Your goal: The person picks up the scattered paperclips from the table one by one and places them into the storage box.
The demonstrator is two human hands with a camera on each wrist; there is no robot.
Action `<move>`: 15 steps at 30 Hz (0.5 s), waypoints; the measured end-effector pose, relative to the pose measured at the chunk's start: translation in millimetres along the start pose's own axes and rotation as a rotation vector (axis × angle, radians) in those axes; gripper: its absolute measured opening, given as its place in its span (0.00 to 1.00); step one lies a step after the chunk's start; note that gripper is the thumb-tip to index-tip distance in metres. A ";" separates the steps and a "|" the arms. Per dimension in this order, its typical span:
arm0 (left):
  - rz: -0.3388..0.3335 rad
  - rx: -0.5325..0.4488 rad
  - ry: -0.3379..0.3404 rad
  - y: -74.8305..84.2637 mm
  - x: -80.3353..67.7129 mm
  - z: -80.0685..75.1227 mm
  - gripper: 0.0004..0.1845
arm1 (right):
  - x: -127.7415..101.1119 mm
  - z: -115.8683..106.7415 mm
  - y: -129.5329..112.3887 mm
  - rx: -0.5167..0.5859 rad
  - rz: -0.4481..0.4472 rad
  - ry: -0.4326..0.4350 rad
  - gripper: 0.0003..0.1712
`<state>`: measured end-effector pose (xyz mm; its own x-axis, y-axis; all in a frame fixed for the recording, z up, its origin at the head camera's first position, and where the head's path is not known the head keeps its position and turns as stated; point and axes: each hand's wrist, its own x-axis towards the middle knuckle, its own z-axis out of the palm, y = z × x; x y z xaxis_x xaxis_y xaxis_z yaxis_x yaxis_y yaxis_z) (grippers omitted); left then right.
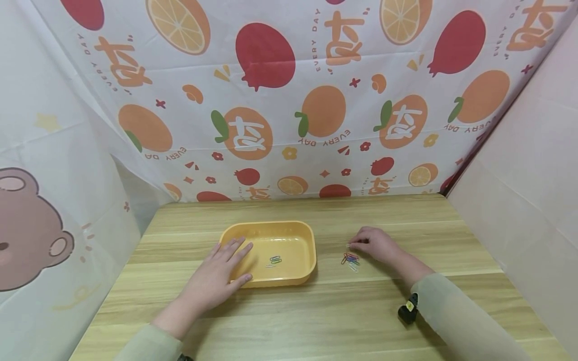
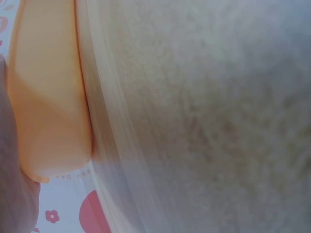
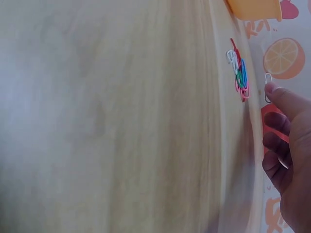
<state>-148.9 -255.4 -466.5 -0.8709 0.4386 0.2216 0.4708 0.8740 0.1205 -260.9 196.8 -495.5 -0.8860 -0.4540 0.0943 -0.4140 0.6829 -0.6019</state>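
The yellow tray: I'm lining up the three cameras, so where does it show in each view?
Head: the yellow tray sits at table centre, the left hand resting on its near-left rim.
Left wrist: it fills the left strip, seen close and blurred.
Right wrist: only a corner shows at the top right edge.
Shared landmark: the wooden table, in all three.

I see a wooden bench (image 1: pixel 316 311) carrying a yellow tray (image 1: pixel 293 273), its near-left rim under my left grip (image 1: pixel 217 278), and a small heap of coloured paper clips (image 1: pixel 349 259) just beside my right grip (image 1: pixel 377 245).
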 end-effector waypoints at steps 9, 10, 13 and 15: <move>-0.005 0.004 -0.003 1.5 -0.9 -1.2 0.41 | 9.3 1.2 -18.0 0.069 0.024 0.001 0.09; -0.004 0.003 -0.001 1.8 -1.0 -1.3 0.41 | 11.2 2.1 -20.6 0.071 0.019 0.003 0.10; -0.002 -0.005 0.012 1.8 -2.0 -0.7 0.41 | 17.5 5.5 -29.8 0.086 0.010 0.010 0.10; 0.000 -0.005 0.019 1.6 -2.7 0.4 0.40 | 21.2 7.7 -37.0 0.105 -0.008 0.021 0.09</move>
<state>-145.9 -255.2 -467.3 -0.8680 0.4348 0.2399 0.4718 0.8728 0.1251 -262.8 157.6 -477.3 -0.8875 -0.4462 0.1153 -0.3977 0.6152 -0.6807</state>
